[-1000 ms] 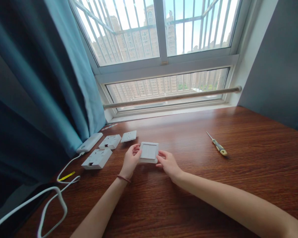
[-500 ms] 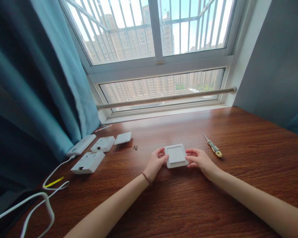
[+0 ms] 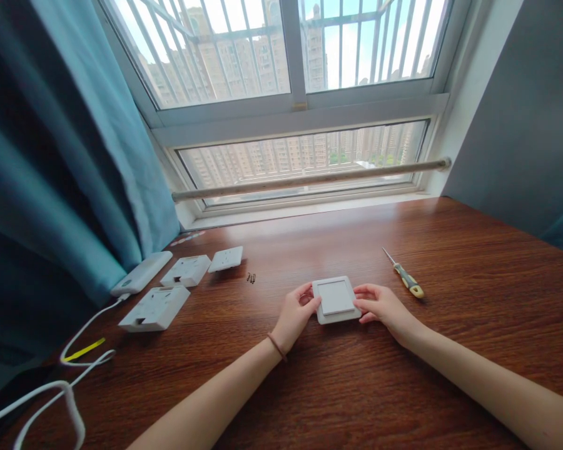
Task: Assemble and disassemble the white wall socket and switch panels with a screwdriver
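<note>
A square white wall switch [image 3: 336, 295] with a raised middle panel is held between my two hands, low over the brown table. My left hand [image 3: 299, 314] grips its left edge, the thumb on the front and the other fingers partly hidden behind. At its right edge, my right hand [image 3: 382, 307] pinches it between thumb and fingers. To the right lies a screwdriver [image 3: 406, 276] with a grey and yellow handle, apart from my hand. Several small dark screws [image 3: 251, 278] lie to the left of the switch.
On the left stand two white mounting boxes [image 3: 156, 308], a white socket panel [image 3: 226, 259] and a white power strip [image 3: 141, 273]. A white cable [image 3: 87, 331] curls near a yellow strip [image 3: 85, 349]. Behind the wooden table [image 3: 356, 394] are a barred window and a blue curtain [image 3: 122, 162].
The view has tilted and shifted slightly, so the items at left sit a little further left. Both hands keep hold of the switch, which appears slightly lower and further right.
</note>
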A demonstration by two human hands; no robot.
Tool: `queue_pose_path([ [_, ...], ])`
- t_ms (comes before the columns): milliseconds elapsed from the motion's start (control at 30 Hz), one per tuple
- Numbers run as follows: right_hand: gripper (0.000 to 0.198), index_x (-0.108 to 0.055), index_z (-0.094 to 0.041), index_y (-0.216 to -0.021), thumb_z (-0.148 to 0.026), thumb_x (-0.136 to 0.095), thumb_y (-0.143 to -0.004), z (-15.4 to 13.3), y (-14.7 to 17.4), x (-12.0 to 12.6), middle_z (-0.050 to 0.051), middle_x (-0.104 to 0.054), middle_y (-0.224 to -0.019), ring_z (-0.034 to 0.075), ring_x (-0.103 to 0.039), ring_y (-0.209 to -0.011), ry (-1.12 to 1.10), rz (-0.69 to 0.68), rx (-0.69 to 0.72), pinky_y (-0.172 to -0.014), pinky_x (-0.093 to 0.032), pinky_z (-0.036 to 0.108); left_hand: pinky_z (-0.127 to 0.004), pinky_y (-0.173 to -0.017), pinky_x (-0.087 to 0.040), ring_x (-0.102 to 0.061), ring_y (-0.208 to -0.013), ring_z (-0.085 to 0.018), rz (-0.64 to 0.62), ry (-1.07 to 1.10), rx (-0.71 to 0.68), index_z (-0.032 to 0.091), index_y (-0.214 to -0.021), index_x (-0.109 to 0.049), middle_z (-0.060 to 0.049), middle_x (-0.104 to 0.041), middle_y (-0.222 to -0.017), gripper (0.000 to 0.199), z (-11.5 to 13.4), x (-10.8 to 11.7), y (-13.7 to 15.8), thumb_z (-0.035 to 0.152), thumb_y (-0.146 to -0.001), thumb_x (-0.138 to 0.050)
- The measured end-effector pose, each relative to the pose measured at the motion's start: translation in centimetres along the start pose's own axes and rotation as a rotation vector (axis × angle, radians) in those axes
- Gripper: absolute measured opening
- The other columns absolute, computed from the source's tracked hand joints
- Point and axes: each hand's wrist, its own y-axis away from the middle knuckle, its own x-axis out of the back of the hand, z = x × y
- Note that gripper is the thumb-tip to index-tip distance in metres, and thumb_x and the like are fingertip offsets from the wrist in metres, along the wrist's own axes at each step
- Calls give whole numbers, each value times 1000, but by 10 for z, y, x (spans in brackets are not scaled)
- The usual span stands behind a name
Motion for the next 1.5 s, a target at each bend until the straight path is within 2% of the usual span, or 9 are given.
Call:
queue_pose_path([
  [267, 25, -54, -10, -93, -14, -62, -70, 1, 1, 0, 6, -62, -84, 10, -60, -62, 39, -4, 7, -49, -53, 21, -29, -75, -48, -61, -81, -19, -34, 6, -3, 10, -99, -63, -7, -67, -85, 32, -1, 0, -1, 23, -70, -60],
  [467, 24, -54, -11, -93, -15, -61, -71, 0, 0, 0, 6, -63, -84, 8, -59, -56, 58, -14, -3, -47, -53, 21, -27, -70, -48, -61, -79, -18, -38, 14, -6, 11, -97, -64, -6, -67, -84, 29, -3, 0, -2, 23, -71, -59],
  [800, 20, -54, -12, -92, -16, -59, -73, -2, 1, 0, 4, -65, -77, 8, -59, -52, 51, -20, -9, -45, -52, 20, -27, -69, -50, -61, -78, -18, -27, -37, -8, 11, -97, -63, -6, -66, -84, 28, -2, 0, -1, 25, -73, -57],
  [1000, 20, -53, -13, -94, -26, -56, -79, 0, 1, 0, 4, -65, -77, 11, -63, -54, 98, -51, 5, -48, -53, 21, -27, -65, -52, -61, -75, -17, 3, -35, 15, 12, -97, -61, -5, -62, -84, 28, -4, 0, -1, 26, -74, -57],
  [1100, 26, -51, -15, -101, -30, -52, -80, -6, 2, 6, 7, -65, -87, 13, -64, -57, 310, 14, 132, -50, -53, 26, -29, -63, -53, -60, -76, -17, 56, -29, 35, 11, -103, -56, -6, -58, -88, 34, -6, 0, 0, 28, -74, -56],
  [1200, 28, -53, -17, -104, -31, -52, -81, -20, 2, 22, 9, -63, -102, 16, -64, -67, 739, 172, 430, -65, -52, 31, -31, -61, -54, -59, -77, -17, 104, -57, 26, 10, -110, -49, -9, -53, -95, 40, -7, 1, -1, 30, -76, -53],
  [1267, 28, -55, -16, -105, -31, -50, -82, -28, 1, 36, 11, -62, -105, 21, -63, -80, 1014, 288, 536, -73, -50, 35, -32, -64, -54, -57, -80, -17, 145, -90, -1, 11, -112, -46, -10, -51, -102, 40, -8, 1, -2, 32, -78, -53],
  [1400, 34, -55, -11, -107, -36, -47, -85, -28, -6, 63, 19, -59, -103, 32, -56, -95, 1463, 474, 536, -77, -45, 40, -37, -84, -48, -51, -100, -21, 188, -221, -179, 15, -114, -44, -11, -45, -116, 39, -7, 1, -5, 35, -81, -52],
  [1500, 35, -58, -11, -98, -42, -48, -84, -18, -14, 76, 20, -58, -94, 32, -57, -88, 1598, 504, 440, -71, -45, 39, -43, -101, -36, -42, -117, -24, 90, -369, -355, 17, -119, -41, -12, -44, -123, 44, -3, 0, -4, 36, -82, -54],
])
